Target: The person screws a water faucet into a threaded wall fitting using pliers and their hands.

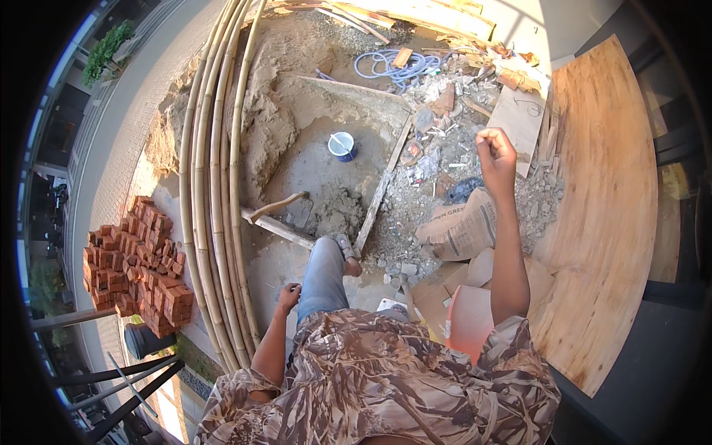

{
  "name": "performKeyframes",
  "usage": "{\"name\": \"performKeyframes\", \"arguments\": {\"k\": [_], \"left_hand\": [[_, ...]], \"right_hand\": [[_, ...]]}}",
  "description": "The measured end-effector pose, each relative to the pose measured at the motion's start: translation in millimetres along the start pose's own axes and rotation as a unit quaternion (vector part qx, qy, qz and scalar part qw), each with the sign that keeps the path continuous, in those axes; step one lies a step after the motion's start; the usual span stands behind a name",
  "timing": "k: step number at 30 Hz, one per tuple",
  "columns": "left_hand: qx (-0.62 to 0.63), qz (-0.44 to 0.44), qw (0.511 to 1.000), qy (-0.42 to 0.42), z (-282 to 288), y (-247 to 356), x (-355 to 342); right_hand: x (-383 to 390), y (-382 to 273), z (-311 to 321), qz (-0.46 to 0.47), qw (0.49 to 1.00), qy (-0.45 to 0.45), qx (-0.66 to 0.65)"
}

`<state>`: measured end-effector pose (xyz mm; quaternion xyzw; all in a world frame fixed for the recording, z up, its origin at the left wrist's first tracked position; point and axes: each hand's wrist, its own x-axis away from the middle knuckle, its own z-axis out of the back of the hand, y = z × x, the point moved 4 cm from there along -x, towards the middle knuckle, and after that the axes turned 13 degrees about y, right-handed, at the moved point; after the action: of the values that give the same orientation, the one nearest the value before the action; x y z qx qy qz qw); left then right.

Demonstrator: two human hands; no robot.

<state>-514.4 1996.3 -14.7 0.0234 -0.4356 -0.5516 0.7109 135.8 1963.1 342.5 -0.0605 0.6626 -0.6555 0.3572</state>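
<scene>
My right hand (495,152) is raised at the right above rubble, fingers curled and thumb close to them; what they hold, if anything, is too small to tell. My left hand (289,295) hangs low beside my jeans leg (323,278), fingers curled, their contents unclear. My shoe (345,246) is by a pile of wet mortar (337,211) inside a board-edged pit (384,176). A hoe (278,206) lies at the mortar's left. A white-and-blue bucket (343,152) with a stick stands behind it. A torn paper sack (456,230) lies below my right hand.
Long bamboo poles (200,193) run along the left, beside brick stacks (130,271) and a paved path (126,163). A sand heap (263,133) borders the pit. A blue hose (382,67) is coiled behind. A large plywood sheet (601,222), cardboard (452,285) and rubble (415,185) fill the right.
</scene>
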Motion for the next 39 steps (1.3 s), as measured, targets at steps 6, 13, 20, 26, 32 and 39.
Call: {"name": "performKeyframes", "arguments": {"k": [6,13,20,26,32,39], "left_hand": [[0.063,0.028,0.997,-0.030,75.3,139.6,-100.1],[0.036,-0.032,0.997,-0.063,84.2,306.9,-222.4],[0.119,-0.036,0.988,-0.093,-8.6,494.3,-269.3],[-0.100,-0.113,0.971,-0.184,-36.9,599.8,-343.1],[-0.035,-0.115,0.984,-0.132,-11.5,733.9,-400.3],[-0.085,-0.059,0.979,-0.175,-21.2,810.7,-525.6]], "right_hand": [[147.9,139.4,-31.6,-0.220,0.933,-0.130,0.253],[387.0,148.1,86.6,-0.515,0.755,-0.175,0.367],[273.3,229.5,93.7,-0.618,0.671,-0.173,0.371],[-135.0,344.9,-8.8,-0.342,0.901,0.060,0.260],[-396.5,276.2,-66.3,-0.323,0.935,0.113,0.099],[-434.5,332.3,-101.5,-0.371,0.905,0.198,0.065]]}}
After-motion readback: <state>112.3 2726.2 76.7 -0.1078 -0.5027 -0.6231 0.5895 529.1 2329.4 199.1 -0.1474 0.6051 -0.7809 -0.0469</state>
